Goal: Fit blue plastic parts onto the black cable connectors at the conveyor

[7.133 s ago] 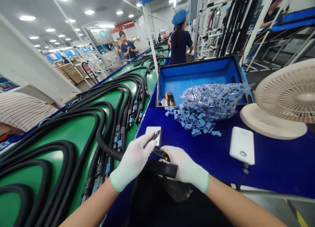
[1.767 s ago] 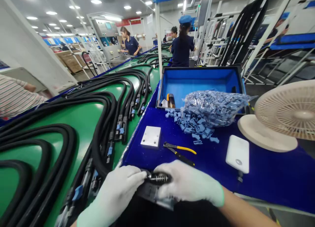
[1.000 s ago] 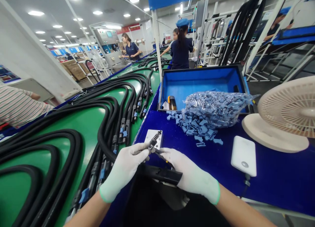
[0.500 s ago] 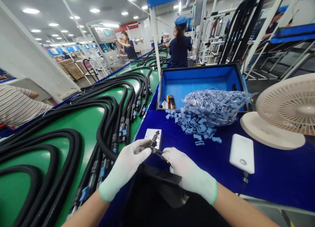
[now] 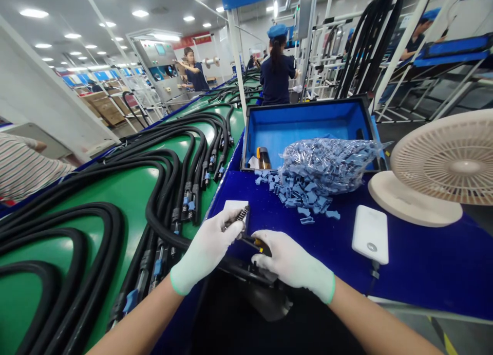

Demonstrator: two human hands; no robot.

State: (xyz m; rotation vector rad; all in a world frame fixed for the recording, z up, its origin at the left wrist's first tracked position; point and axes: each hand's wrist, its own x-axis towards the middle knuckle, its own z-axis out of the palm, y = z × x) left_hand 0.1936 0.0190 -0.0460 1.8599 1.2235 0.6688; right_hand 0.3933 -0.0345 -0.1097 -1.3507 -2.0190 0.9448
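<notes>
My left hand (image 5: pixel 210 244), in a white glove with a green cuff, is closed around the end of a black hose. The hose's ribbed end fitting (image 5: pixel 242 215) pokes out past the fingertips, above a white block (image 5: pixel 235 205) on the blue table. My right hand (image 5: pixel 287 260), gloved the same way, grips pliers (image 5: pixel 264 246) with black and yellow handles. Their jaws point left, close under the left fingers; whether they touch the hose is hidden. Below both hands lies a dark strip-like part (image 5: pixel 246 273) that I cannot make out.
Black hoses (image 5: pixel 154 211) with blue clips cover the green belt (image 5: pixel 133 188) on the left. Loose blue clips (image 5: pixel 308 195) spill from a plastic bag (image 5: pixel 331 162) by a blue crate (image 5: pixel 308 121). A white power bank (image 5: pixel 371 234) and a fan (image 5: pixel 416 201) stand right. Co-workers are farther off.
My left hand has shifted right and covers more of the ribbed fitting. The pliers' handles show more between my right fingers. The whole view has moved slightly.
</notes>
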